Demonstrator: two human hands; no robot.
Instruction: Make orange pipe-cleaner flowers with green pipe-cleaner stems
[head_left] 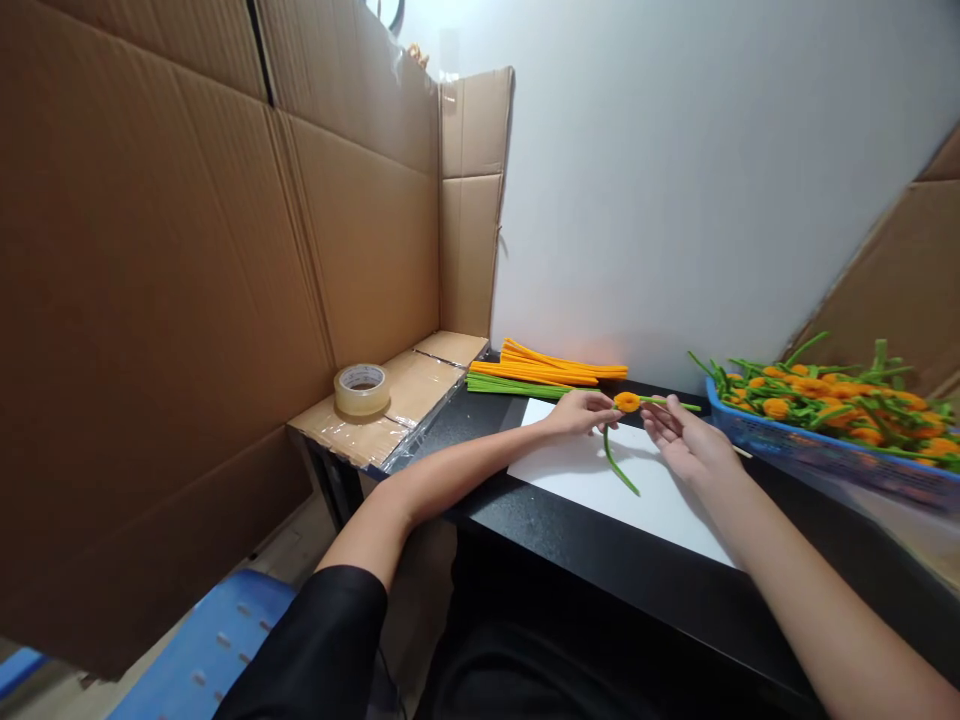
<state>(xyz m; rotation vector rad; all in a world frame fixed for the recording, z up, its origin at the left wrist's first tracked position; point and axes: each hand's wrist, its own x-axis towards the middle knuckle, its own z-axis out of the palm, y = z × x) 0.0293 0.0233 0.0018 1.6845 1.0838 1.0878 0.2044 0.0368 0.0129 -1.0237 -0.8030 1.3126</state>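
Observation:
Between my two hands is a pipe-cleaner flower with an orange coiled head [627, 402] and green stems. My left hand [583, 411] pinches it at the left side of the head, where one green pipe cleaner [619, 472] hangs down in a curve. From the right of the head another green stem [686, 405] runs out through the fingers of my right hand [686, 437], which are closed around it. Both hands are above a white sheet [577, 465] on the black table.
Behind my left hand lie bundles of orange pipe cleaners [559, 366] and green pipe cleaners [517, 385]. A blue basket [787, 430] heaped with orange-and-green flowers stands at right. On the cardboard at left sits a tape roll [361, 390]. Cardboard panels [367, 230] wall the left side; a blue stool [210, 640] is below.

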